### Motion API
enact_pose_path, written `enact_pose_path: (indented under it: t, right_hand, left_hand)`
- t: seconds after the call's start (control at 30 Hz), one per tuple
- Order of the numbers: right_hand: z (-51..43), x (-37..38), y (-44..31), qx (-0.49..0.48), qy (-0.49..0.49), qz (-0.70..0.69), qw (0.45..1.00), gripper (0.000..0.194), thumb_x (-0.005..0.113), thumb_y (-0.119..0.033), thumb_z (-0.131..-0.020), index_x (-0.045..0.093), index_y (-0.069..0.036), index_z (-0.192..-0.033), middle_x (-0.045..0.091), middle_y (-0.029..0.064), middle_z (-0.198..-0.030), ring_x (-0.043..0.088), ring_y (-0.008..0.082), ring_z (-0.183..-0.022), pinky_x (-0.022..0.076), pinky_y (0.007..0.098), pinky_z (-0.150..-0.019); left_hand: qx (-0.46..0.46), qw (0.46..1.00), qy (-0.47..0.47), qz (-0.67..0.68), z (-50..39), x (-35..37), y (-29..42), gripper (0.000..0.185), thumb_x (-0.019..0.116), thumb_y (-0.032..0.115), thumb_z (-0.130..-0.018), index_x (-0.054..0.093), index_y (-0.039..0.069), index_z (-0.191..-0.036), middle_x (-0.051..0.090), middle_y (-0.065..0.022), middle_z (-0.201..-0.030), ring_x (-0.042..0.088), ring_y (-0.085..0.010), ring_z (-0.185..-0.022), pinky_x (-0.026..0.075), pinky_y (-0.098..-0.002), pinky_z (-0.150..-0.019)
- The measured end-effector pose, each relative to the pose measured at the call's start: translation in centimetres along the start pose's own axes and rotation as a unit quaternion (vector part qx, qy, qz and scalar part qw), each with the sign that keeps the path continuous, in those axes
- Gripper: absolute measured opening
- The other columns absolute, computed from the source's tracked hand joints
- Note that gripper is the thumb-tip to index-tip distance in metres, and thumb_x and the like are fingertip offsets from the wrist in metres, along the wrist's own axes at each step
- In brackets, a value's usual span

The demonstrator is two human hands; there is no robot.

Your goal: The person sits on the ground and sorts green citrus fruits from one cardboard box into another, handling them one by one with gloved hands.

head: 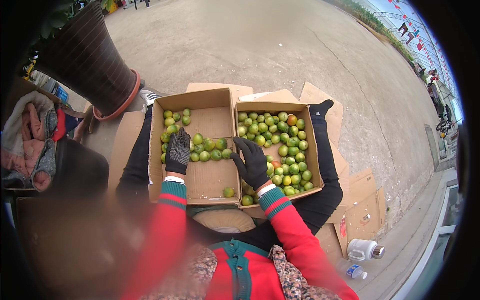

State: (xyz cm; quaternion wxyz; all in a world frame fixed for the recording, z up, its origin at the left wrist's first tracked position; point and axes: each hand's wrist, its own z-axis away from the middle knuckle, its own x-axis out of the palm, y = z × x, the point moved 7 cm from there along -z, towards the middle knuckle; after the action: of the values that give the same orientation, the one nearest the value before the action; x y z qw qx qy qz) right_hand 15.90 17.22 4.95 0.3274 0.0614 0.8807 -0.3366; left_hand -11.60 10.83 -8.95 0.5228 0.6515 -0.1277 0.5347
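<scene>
Two open cardboard boxes stand side by side between the wearer's legs. The left cardboard box (210, 183) holds green tomatoes (209, 144) in a band across its middle, a few in its upper left corner and a single tomato (228, 192) at the lower right. Many green tomatoes (294, 168), a few turning orange, fill much of the right cardboard box (279, 107). My left hand (178, 152), in a dark dotted glove, lies over tomatoes at the left, fingers extended; whether it grips one is hidden. My right hand (250, 161), in a dark glove, is beside a tomato (227, 153) near the shared walls, thumb and fingers apart.
Flattened cardboard (362, 210) lies under and around the boxes. A large brown plant pot (90, 60) on a saucer stands upper left, near a pile of clothing (32, 138). A white jug (362, 250) and a plastic bottle (355, 271) are at the lower right.
</scene>
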Motion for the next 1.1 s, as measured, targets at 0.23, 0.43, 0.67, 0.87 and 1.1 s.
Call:
enact_pose_path:
  t: [0.23,0.43,0.67,0.87,1.1]
  right_hand:
    - [0.1,0.0,0.1,0.005,0.001,0.004,1.0,0.043,0.064,-0.023,-0.09,0.054,-0.009,-0.129,0.06,0.0137,-0.118,0.058,0.032,-0.105,0.0458,0.0404,-0.089]
    - [1.1,0.3,3.9,0.127,0.007,0.16,0.979,0.033,0.061,-0.029,-0.089,0.06,-0.009,-0.116,0.063,0.0139,-0.106,0.058,0.0326,-0.097,0.045,0.0439,-0.083]
    - [4.4,3.3,7.1,0.101,-0.157,0.323,0.928,0.018,0.059,-0.026,-0.08,0.066,-0.01,-0.077,0.064,0.0096,-0.082,0.06,0.0287,-0.082,0.0421,0.0455,-0.081]
    - [4.3,3.7,6.4,0.083,-0.218,0.307,0.923,0.017,0.06,-0.027,-0.078,0.066,-0.011,-0.076,0.067,0.0099,-0.076,0.063,0.0279,-0.072,0.0412,0.0436,-0.084]
    - [4.2,3.1,6.1,0.088,-0.217,0.281,0.931,0.021,0.06,-0.031,-0.074,0.066,-0.012,-0.078,0.067,0.0096,-0.075,0.063,0.0272,-0.071,0.0387,0.0435,-0.089]
  left_hand:
    - [-0.041,0.996,0.043,-0.066,0.9,0.1,-1.5,0.039,0.039,0.02,-0.103,0.043,0.005,-0.139,0.049,-0.0186,-0.133,0.048,-0.0288,-0.121,0.037,-0.0409,-0.107]
    - [-0.037,0.969,0.103,-0.22,1.9,1.8,-1.6,0.04,0.054,0.019,-0.097,0.05,0.004,-0.133,0.058,-0.0174,-0.125,0.057,-0.0287,-0.112,0.046,-0.0397,-0.099]
    - [0.208,0.707,0.046,-0.674,3.4,6.0,0.8,0.041,0.059,0.025,-0.092,0.055,0.005,-0.128,0.061,-0.0175,-0.117,0.059,-0.0278,-0.108,0.045,-0.038,-0.096]
    - [0.179,0.402,0.118,-0.89,2.9,5.7,1.5,0.065,0.056,0.048,-0.086,0.046,0.009,-0.137,0.043,-0.0194,-0.139,0.033,-0.0363,-0.134,0.015,-0.0552,-0.115]
    - [0.068,0.356,0.114,-0.925,3.3,6.2,2.2,0.067,0.057,0.054,-0.085,0.047,0.01,-0.136,0.041,-0.0243,-0.138,0.032,-0.0397,-0.134,0.013,-0.0555,-0.115]
